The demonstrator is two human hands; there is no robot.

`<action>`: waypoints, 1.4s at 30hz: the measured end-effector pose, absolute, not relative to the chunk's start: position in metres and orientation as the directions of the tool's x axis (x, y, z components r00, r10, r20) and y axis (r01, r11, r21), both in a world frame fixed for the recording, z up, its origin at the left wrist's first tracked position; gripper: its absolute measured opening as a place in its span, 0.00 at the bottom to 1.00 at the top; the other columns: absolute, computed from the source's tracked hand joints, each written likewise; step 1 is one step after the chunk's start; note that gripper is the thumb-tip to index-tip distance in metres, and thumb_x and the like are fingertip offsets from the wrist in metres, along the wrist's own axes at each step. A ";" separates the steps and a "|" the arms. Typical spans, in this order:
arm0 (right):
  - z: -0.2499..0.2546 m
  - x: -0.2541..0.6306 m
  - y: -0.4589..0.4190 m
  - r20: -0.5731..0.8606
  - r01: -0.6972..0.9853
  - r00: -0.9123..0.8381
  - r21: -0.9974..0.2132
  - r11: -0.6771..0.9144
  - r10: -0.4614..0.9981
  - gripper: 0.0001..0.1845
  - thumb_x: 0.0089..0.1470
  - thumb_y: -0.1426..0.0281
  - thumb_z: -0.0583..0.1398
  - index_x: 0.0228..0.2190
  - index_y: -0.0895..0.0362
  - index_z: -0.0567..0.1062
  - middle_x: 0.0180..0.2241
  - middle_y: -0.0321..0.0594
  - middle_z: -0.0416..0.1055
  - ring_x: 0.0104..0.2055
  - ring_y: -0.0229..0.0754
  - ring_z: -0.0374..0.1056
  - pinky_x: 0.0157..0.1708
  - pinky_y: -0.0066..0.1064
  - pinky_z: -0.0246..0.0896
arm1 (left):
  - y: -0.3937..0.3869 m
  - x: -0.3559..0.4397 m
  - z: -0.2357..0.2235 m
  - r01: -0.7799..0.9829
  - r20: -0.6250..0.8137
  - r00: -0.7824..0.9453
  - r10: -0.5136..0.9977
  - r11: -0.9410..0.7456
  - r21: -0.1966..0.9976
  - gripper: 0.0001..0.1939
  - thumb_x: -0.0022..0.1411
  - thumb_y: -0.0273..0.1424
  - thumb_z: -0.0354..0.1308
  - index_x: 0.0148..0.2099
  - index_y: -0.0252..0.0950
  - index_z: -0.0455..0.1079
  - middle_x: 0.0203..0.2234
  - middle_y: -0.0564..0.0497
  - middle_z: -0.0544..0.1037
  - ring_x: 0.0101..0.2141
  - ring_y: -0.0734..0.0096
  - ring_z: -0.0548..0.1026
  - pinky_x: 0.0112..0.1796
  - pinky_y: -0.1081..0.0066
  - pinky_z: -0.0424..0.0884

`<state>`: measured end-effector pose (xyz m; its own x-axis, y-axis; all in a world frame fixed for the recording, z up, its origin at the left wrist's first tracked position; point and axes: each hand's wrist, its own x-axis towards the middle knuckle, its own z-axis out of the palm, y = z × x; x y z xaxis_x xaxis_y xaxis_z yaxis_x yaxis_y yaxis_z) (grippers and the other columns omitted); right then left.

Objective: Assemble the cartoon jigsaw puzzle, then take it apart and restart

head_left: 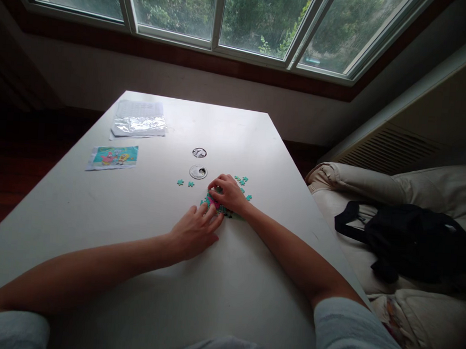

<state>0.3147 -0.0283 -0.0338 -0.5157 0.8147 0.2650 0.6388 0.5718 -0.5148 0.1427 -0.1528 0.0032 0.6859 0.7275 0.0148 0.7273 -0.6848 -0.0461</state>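
A small pile of jigsaw puzzle pieces (215,204), mostly teal with some pink, lies near the middle of the white table. My left hand (197,230) rests at the near side of the pile, palm down, its fingers spread and the tips touching the pieces. Over the far side of the pile is my right hand (227,191), with thumb and forefinger bent together; whatever is between them is hidden. Two loose puzzle pieces (185,183) lie left of the pile. Several more loose pieces (242,181) are scattered to the right of my right hand.
Two round metallic-looking discs (198,172) lie beyond the pile. At the table's left are a picture card (114,157) with cartoon figures and papers with a clear plastic bag (139,119). A black bag (415,243) is on the sofa (356,178) right of the table.
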 end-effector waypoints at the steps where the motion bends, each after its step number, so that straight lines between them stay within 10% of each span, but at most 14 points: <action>1: -0.034 0.315 -0.028 0.270 0.640 -0.516 -0.509 0.575 0.813 0.05 0.57 0.69 0.65 0.37 0.52 0.80 0.37 0.40 0.71 0.44 0.46 0.63 0.50 0.38 0.57 | -0.153 0.143 0.004 0.729 0.015 0.684 0.729 -0.683 -0.049 0.30 0.69 0.42 0.54 0.68 0.33 0.61 0.62 0.31 0.66 0.56 0.45 0.68 0.49 0.54 0.68; 18: -0.021 0.355 -0.006 0.433 0.598 -0.350 -0.579 0.554 0.831 0.06 0.59 0.70 0.61 0.36 0.54 0.79 0.34 0.40 0.76 0.40 0.45 0.68 0.45 0.39 0.61 | -0.149 0.134 0.014 0.744 -0.033 0.664 0.747 -0.664 -0.074 0.28 0.68 0.44 0.57 0.65 0.35 0.64 0.57 0.34 0.71 0.51 0.47 0.71 0.45 0.57 0.66; 33: -0.018 0.417 0.031 0.282 0.703 -0.112 -0.655 0.276 0.953 0.12 0.56 0.61 0.61 0.36 0.54 0.82 0.33 0.40 0.80 0.35 0.43 0.71 0.37 0.33 0.63 | -0.137 0.129 0.005 0.788 0.030 0.616 0.787 -0.614 -0.049 0.27 0.69 0.46 0.56 0.64 0.37 0.64 0.60 0.37 0.69 0.55 0.49 0.69 0.52 0.56 0.66; 42: -0.018 0.430 0.033 0.056 0.758 -0.317 -0.586 0.288 0.947 0.11 0.54 0.64 0.62 0.36 0.54 0.82 0.32 0.38 0.79 0.33 0.40 0.70 0.35 0.29 0.61 | -0.133 0.126 0.003 0.785 0.022 0.618 0.786 -0.616 -0.064 0.27 0.69 0.45 0.56 0.64 0.36 0.64 0.60 0.35 0.69 0.55 0.49 0.70 0.51 0.57 0.66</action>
<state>0.4298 0.0330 -0.0178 -0.3169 0.9468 0.0556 0.7576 0.2880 -0.5858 0.1257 -0.1331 0.0028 0.6180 0.7859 0.0221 0.7853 -0.6158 -0.0641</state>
